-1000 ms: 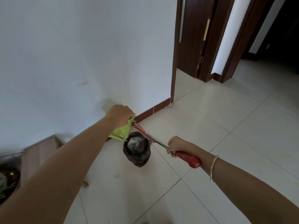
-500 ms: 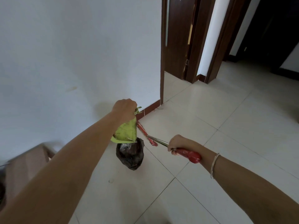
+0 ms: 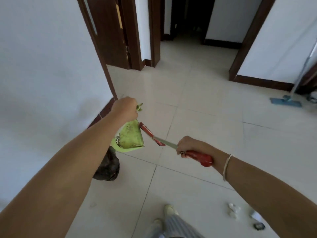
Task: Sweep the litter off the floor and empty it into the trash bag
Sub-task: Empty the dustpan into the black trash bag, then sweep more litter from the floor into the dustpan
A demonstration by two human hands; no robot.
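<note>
My left hand (image 3: 126, 109) grips the handle of a green dustpan (image 3: 131, 137), which hangs tilted with its dirty inside facing me. Below it on the floor sits a black trash bag (image 3: 108, 166), partly hidden behind my left forearm. My right hand (image 3: 187, 146) holds a red-handled brush (image 3: 197, 156) whose metal shaft points toward the dustpan and ends in a red head (image 3: 149, 133) just right of the pan. Scraps of litter (image 3: 234, 210) lie on the tiles at the lower right, under my right forearm.
A white wall (image 3: 42, 66) runs along the left with a dark baseboard. Dark wooden door frames (image 3: 133, 40) and an open dark hallway stand ahead. A blue flat mop (image 3: 277, 101) rests at the far right. My feet (image 3: 169, 209) show at the bottom edge.
The view has swung to the right and down, bringing the hallway, mop and litter into sight. The dustpan has lifted away from the bag's mouth and now hangs beside and above it.
</note>
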